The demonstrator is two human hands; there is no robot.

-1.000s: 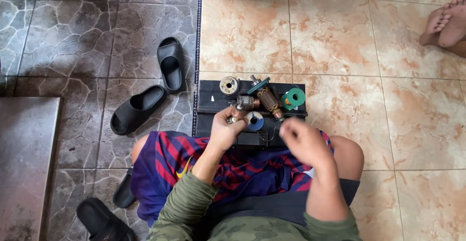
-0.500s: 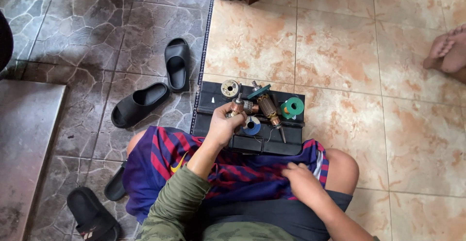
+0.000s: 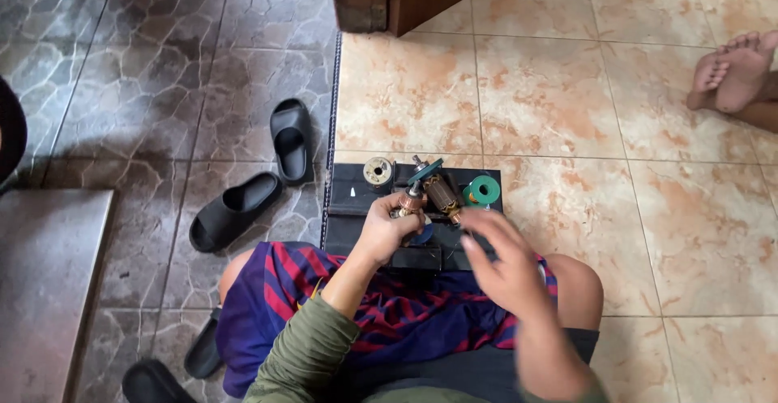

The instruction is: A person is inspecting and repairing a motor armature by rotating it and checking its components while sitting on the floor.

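The person is sitting on the tiled floor [image 3: 567,103] with a black mat [image 3: 356,208] lying just in front of the knees. The left hand [image 3: 387,229] is curling closed around a small copper-coloured motor part [image 3: 411,203], holding it just above the mat. Right beside that part, a motor armature [image 3: 442,192] with dark copper windings is lying tilted, its shaft pointing up and away. The right hand [image 3: 506,265] is hovering near the armature with its fingers spread loose and gripping nothing; it is blurred, so whether a fingertip is touching the armature cannot be told. A green spool [image 3: 484,190] is sitting at the mat's far right corner, and a pale round spool [image 3: 378,171] is resting at its far left. Two black slippers [image 3: 259,180] are lying on the grey tiles to the left. Another person's bare feet [image 3: 733,70] are resting at the far right.
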